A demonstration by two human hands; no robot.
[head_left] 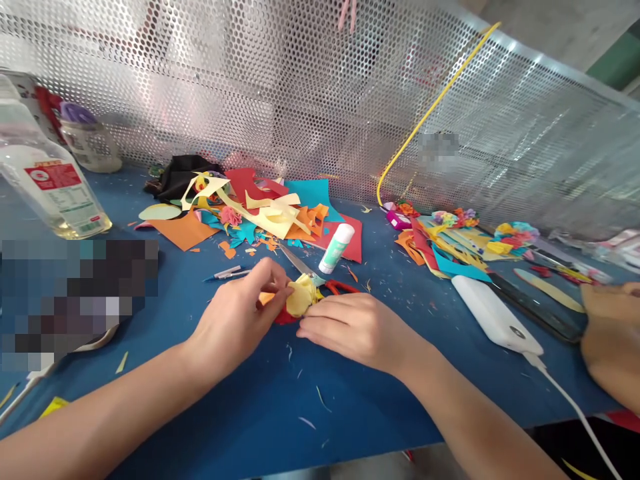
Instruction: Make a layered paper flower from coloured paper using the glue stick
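At the middle of the table, a pale yellow paper flower (299, 297) lies between my two hands, with red and orange paper showing under it. The thumb and forefinger of my left hand (239, 308) pinch its left edge. My right hand (353, 327) rests on its right side, fingers pressed together around the lower edge; the fingertips are partly hidden. Just behind stand a green-and-white glue stick (337, 249) and a pair of scissors (340, 287) with red handles, lying flat and partly covered by the flower. A blue pen (227, 273) lies behind my left hand.
Coloured paper scraps (270, 213) pile up behind my hands. A clear bottle (60, 180) and a jar (93, 143) stand left. On the right lie a white power bank (495, 317), paper flowers (515, 237) and another person's hand (613, 340). A perforated metal panel (300, 87) rises behind.
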